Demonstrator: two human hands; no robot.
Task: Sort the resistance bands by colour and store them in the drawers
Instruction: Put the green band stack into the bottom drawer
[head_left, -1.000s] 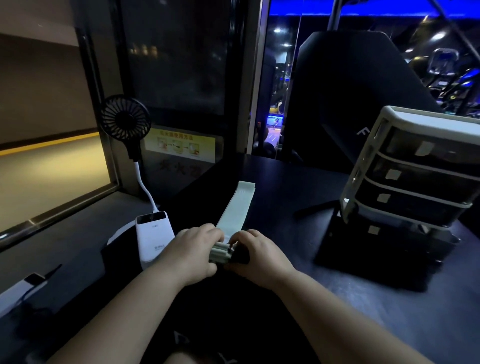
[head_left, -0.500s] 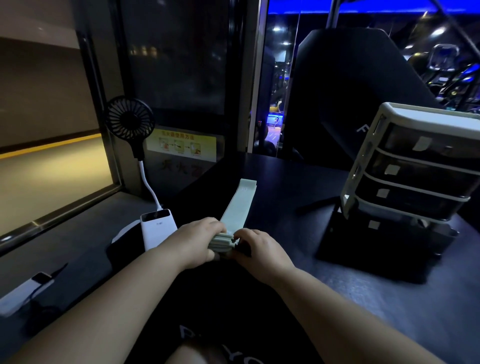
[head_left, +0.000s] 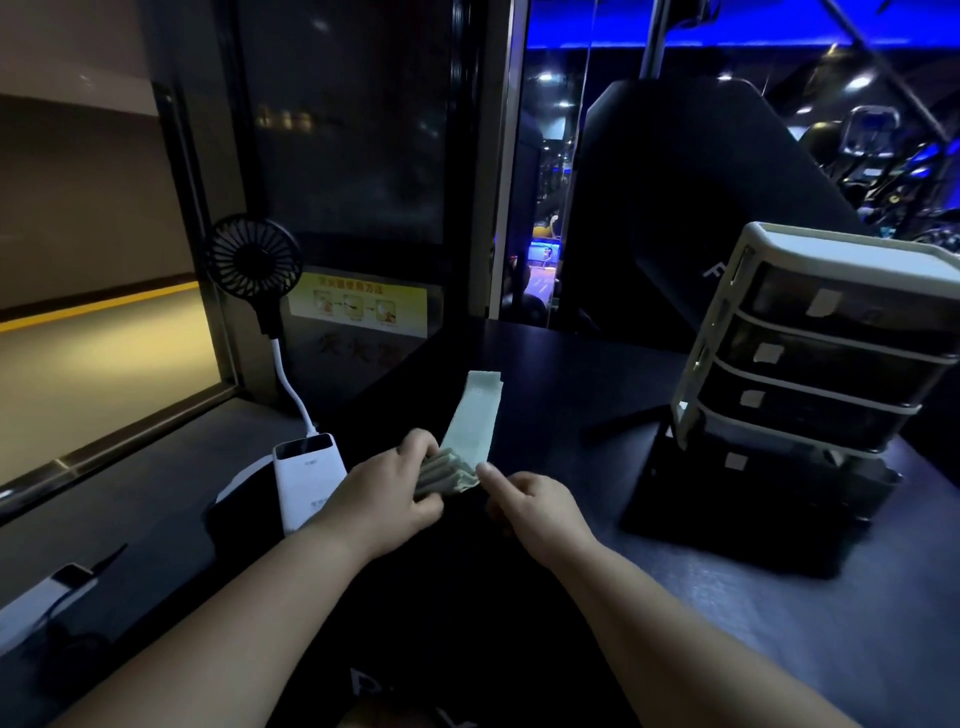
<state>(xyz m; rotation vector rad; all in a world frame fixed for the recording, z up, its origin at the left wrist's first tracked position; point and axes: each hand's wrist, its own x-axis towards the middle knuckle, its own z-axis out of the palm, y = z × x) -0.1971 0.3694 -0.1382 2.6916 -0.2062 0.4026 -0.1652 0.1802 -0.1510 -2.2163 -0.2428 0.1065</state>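
Pale green band (head_left: 471, 415) lies down the middle of the dark counter (head_left: 571, 379). Its far end is flat and square-cut, short of the counter's back edge, and its near end is wound into a tight roll. The left hand (head_left: 384, 493) grips that roll, fingers curled over its top and left side. The right hand (head_left: 530, 501) sits just beside it with the forefinger straight and its tip touching the roll's right end. Its other fingers are tucked under, and in this dim light I cannot tell whether the thumb pinches the band from below.

Right of the band a broad strip of bare counter runs to the drawers (head_left: 810, 343), a pale-framed stack with dark fronts standing well apart from both hands near the right edge. On the left the room is tighter. A white power bank (head_left: 309, 478) lies just beside the left wrist, and a white stalk rises from it to a small black fan (head_left: 254, 265) by the window frame. Another white device (head_left: 44, 597) lies at the near left edge.
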